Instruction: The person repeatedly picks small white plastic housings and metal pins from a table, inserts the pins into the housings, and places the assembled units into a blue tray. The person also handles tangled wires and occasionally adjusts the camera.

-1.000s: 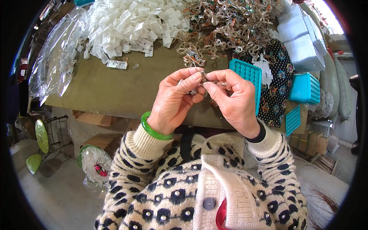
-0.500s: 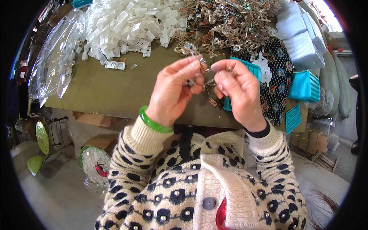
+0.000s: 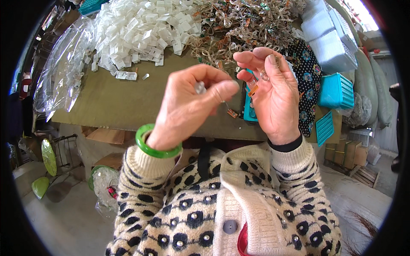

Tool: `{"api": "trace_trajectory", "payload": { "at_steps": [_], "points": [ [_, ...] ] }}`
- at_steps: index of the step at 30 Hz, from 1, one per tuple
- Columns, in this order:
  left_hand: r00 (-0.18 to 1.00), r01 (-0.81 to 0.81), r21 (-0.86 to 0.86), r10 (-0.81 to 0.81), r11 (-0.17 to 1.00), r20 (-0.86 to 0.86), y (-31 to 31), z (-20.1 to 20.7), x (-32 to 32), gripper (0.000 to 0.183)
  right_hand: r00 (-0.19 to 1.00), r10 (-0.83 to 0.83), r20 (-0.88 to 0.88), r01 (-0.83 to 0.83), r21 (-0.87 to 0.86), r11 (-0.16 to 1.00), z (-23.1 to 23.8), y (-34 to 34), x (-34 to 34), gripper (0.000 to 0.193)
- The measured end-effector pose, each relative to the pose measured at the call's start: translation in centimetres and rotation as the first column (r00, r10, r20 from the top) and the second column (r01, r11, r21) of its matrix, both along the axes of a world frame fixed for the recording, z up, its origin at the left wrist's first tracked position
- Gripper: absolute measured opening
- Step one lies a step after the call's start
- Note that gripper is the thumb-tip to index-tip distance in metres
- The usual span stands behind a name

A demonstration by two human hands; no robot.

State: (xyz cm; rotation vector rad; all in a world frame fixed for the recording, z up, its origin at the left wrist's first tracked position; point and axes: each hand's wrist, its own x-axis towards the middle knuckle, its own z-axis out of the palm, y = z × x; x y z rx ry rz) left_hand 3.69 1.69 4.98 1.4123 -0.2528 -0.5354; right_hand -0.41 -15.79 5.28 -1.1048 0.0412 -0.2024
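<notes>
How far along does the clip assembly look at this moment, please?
No finished pile is clearly visible. In hand: the left hand pinches a small clear piece; the right hand holds a thin wire part. Left: a big heap of white clips and a tangle of wire parts.

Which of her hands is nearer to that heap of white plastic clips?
Left. The left hand is raised just below-right of the white clip heap; the right hand is farther right, over the teal tray.

My left hand (image 3: 188, 106) is raised, thumb and fingers pinched together. My right hand (image 3: 273, 96) is up beside it, palm inward, fingers loosely curled.
</notes>
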Motion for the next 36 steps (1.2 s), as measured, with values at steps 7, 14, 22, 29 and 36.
{"api": "trace_trajectory", "payload": {
  "at_steps": [7, 14, 22, 29, 36],
  "points": [
    [0.861, -0.135, -0.465, -0.129, 0.875, -0.492, -1.3, -0.8, -3.7, 0.022, 0.996, -0.031, 0.082, 0.019, 0.144, 0.989, -0.1, 2.6, -1.3, 0.023],
    [0.916, -0.101, -0.451, -0.094, 0.887, -0.390, -0.4, -1.9, -4.0, 0.014, 0.981, -0.058, 0.185, 0.126, -0.381, 0.916, -0.1, 1.1, -3.1, 0.021],
    [0.869, -0.003, -0.600, -0.294, 0.800, -0.397, -0.1, -3.3, -4.2, 0.018, 0.978, 0.102, 0.181, 0.117, -0.886, 0.449, 0.3, -0.9, -4.6, 0.013],
    [0.791, -0.115, -0.731, -0.384, 0.672, -0.477, -0.4, -3.9, -4.2, 0.022, 0.980, 0.137, -0.143, -0.196, -0.616, 0.763, 0.6, -1.4, -4.9, 0.007],
    [0.795, -0.088, -0.686, -0.364, 0.722, -0.485, -0.2, -4.0, -4.2, 0.024, 0.993, 0.099, -0.060, -0.115, -0.628, 0.770, -0.8, -0.4, -4.6, 0.006]
  ]
}}
